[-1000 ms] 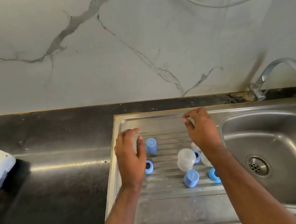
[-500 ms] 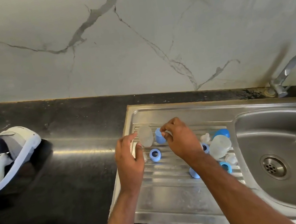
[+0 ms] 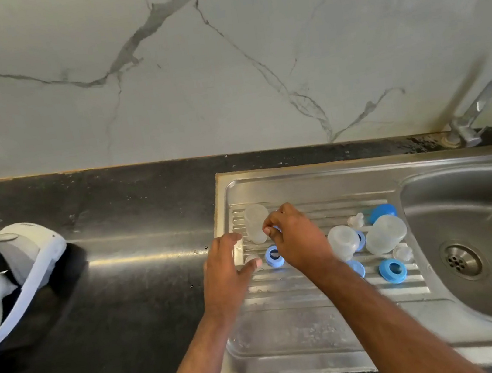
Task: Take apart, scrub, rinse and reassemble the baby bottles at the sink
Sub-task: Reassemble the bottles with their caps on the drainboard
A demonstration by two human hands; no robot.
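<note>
Wall: white stone with grey cracks stood behind a dark worktop (image 3: 121,300).
Sink: a steel sink (image 3: 486,246) sat on the right, with a ribbed draining board (image 3: 292,332) on its left side.
Tap: a silver tap (image 3: 476,110) stood at the far right corner.
Left hand: the left hand (image 3: 225,279) was over the left edge of the draining board, its grip open, fingers loose and spread, holding nothing.
Right hand: the right hand (image 3: 297,242) was just right of it, its grip closed in a pinch on a small blue piece (image 3: 276,229); most of that piece was hidden.
Far bottle: a clear bottle (image 3: 257,223) stood on the far left of the draining board, touching the right hand's fingertips (image 3: 267,231).
Blue ring near hands: a blue ring (image 3: 273,256) lay on the ribs between the two hands.
Small clear part: a little clear part (image 3: 251,260) lay by the left hand's thumb.
Other bottles: two more clear bottles (image 3: 344,242) (image 3: 386,234) sat on the right of the draining board.
Blue bits on the right: a blue cap (image 3: 382,212) was at the far side, and a blue ring (image 3: 393,270) was at the near side.
Teats: clear teats (image 3: 355,220) (image 3: 403,253) lay beside the bottles.
Headset: a white headset (image 3: 11,272) lay on the worktop, far to the left.
</note>
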